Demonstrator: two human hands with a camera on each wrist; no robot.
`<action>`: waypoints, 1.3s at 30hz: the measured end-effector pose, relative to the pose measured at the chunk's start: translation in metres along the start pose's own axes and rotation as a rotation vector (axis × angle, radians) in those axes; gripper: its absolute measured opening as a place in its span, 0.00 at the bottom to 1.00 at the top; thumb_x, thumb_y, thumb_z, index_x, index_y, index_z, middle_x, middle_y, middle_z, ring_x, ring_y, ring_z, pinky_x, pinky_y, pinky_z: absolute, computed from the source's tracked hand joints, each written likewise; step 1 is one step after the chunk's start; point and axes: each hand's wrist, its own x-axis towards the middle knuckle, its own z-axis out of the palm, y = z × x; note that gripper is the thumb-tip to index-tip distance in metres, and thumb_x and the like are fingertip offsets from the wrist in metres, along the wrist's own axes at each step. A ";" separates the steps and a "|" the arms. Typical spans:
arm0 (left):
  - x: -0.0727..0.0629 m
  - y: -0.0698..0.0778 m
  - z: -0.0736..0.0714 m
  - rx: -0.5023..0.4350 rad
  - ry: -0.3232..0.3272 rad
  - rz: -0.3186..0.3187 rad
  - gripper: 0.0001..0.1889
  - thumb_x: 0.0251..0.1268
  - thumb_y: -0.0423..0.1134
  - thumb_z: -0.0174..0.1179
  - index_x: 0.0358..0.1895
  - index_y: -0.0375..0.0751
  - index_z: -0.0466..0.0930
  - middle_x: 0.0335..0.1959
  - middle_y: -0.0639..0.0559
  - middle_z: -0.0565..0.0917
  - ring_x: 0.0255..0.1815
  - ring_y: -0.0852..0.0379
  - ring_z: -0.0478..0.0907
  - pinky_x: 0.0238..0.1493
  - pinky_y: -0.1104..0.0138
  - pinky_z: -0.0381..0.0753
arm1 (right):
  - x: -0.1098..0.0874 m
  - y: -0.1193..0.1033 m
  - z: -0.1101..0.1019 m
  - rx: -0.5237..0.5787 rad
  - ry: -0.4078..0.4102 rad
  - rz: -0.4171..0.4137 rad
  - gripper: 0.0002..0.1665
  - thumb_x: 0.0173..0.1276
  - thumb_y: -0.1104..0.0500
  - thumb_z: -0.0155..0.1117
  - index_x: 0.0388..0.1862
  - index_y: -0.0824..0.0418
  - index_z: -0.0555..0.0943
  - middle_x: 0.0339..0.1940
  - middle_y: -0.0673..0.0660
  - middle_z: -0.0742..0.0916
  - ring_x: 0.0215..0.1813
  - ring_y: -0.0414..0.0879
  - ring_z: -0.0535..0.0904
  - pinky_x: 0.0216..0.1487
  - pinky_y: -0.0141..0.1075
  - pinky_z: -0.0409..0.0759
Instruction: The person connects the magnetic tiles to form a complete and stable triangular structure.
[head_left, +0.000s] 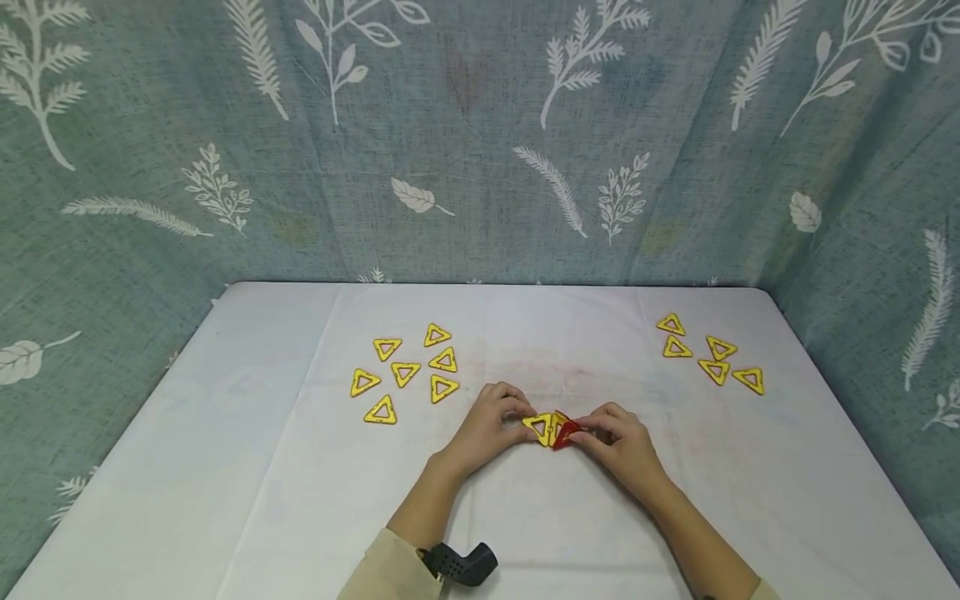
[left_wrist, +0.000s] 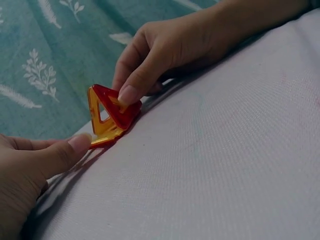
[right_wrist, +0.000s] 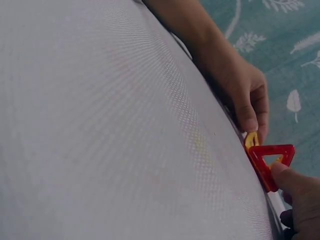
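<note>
At the table's middle, my left hand (head_left: 489,423) pinches the outer corner of a yellow triangular magnetic tile (head_left: 532,422), which lies low in the left wrist view. My right hand (head_left: 624,446) pinches a red triangular magnetic tile (left_wrist: 116,111) between thumb and fingers. The red tile stands tilted up, its lower edge against the yellow one. Another yellow triangular tile (left_wrist: 94,110) rises behind the red one and meets it near the top. In the right wrist view, the red tile's open centre faces the camera, and the thumb covers part of it.
Several loose yellow triangular tiles (head_left: 406,373) lie left of the hands. Farther back on the right is another scattered group of yellow triangular tiles (head_left: 714,372). A white cloth covers the table (head_left: 247,467), with a leaf-patterned curtain (head_left: 465,150) behind it and at both sides.
</note>
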 end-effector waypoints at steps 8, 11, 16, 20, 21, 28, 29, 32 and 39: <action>0.000 0.004 0.004 -0.134 0.030 0.003 0.13 0.51 0.43 0.70 0.40 0.43 0.86 0.43 0.60 0.75 0.51 0.59 0.68 0.53 0.63 0.70 | 0.000 0.002 0.000 -0.009 -0.019 0.025 0.10 0.48 0.61 0.76 0.32 0.55 0.87 0.28 0.42 0.81 0.29 0.35 0.69 0.32 0.31 0.67; -0.001 0.006 0.007 -0.149 0.047 0.083 0.14 0.51 0.41 0.70 0.41 0.41 0.86 0.45 0.57 0.75 0.51 0.58 0.69 0.52 0.64 0.71 | 0.000 0.002 0.001 0.006 -0.023 -0.009 0.11 0.47 0.62 0.77 0.32 0.56 0.87 0.27 0.42 0.82 0.29 0.35 0.69 0.32 0.31 0.66; -0.001 0.006 0.012 -0.108 0.094 0.218 0.15 0.50 0.40 0.70 0.42 0.39 0.86 0.44 0.55 0.76 0.49 0.57 0.69 0.48 0.67 0.73 | 0.001 0.003 0.003 0.037 -0.027 -0.075 0.12 0.45 0.64 0.77 0.31 0.56 0.87 0.27 0.42 0.82 0.28 0.34 0.69 0.33 0.32 0.65; -0.001 0.006 0.013 -0.050 0.125 0.256 0.16 0.47 0.42 0.71 0.41 0.40 0.87 0.42 0.56 0.77 0.47 0.59 0.69 0.47 0.68 0.73 | 0.000 0.004 0.003 0.039 -0.026 -0.110 0.12 0.44 0.64 0.77 0.30 0.56 0.86 0.26 0.42 0.81 0.28 0.34 0.69 0.33 0.31 0.64; 0.000 0.005 0.014 -0.032 0.127 0.260 0.16 0.46 0.43 0.72 0.40 0.41 0.87 0.42 0.57 0.77 0.47 0.59 0.70 0.47 0.68 0.73 | 0.000 0.004 0.003 0.038 -0.028 -0.115 0.12 0.44 0.64 0.77 0.30 0.56 0.86 0.26 0.42 0.81 0.28 0.34 0.69 0.33 0.31 0.64; 0.002 0.003 0.014 0.115 0.078 0.263 0.27 0.39 0.49 0.75 0.46 0.41 0.85 0.44 0.55 0.76 0.46 0.58 0.69 0.47 0.66 0.71 | -0.001 0.005 0.004 -0.038 -0.055 -0.123 0.15 0.45 0.61 0.77 0.36 0.57 0.87 0.27 0.42 0.80 0.28 0.33 0.66 0.35 0.32 0.62; 0.002 0.003 0.013 0.138 0.066 0.261 0.29 0.37 0.50 0.75 0.48 0.41 0.85 0.44 0.55 0.76 0.46 0.57 0.69 0.48 0.65 0.71 | -0.001 0.006 0.004 -0.054 -0.060 -0.132 0.16 0.45 0.61 0.77 0.37 0.58 0.87 0.27 0.43 0.80 0.27 0.33 0.65 0.36 0.32 0.61; 0.001 0.004 0.012 0.190 0.047 0.242 0.31 0.37 0.52 0.75 0.49 0.41 0.84 0.46 0.55 0.76 0.48 0.57 0.69 0.49 0.63 0.69 | -0.001 0.006 0.004 -0.093 -0.066 -0.150 0.18 0.45 0.59 0.77 0.38 0.59 0.88 0.26 0.42 0.78 0.27 0.32 0.63 0.36 0.32 0.60; 0.000 0.005 0.012 0.246 0.060 0.239 0.22 0.47 0.52 0.71 0.44 0.43 0.87 0.46 0.56 0.77 0.51 0.57 0.69 0.52 0.61 0.69 | -0.001 0.006 0.005 -0.093 -0.034 -0.152 0.18 0.44 0.61 0.78 0.37 0.62 0.88 0.25 0.44 0.78 0.28 0.33 0.64 0.34 0.29 0.59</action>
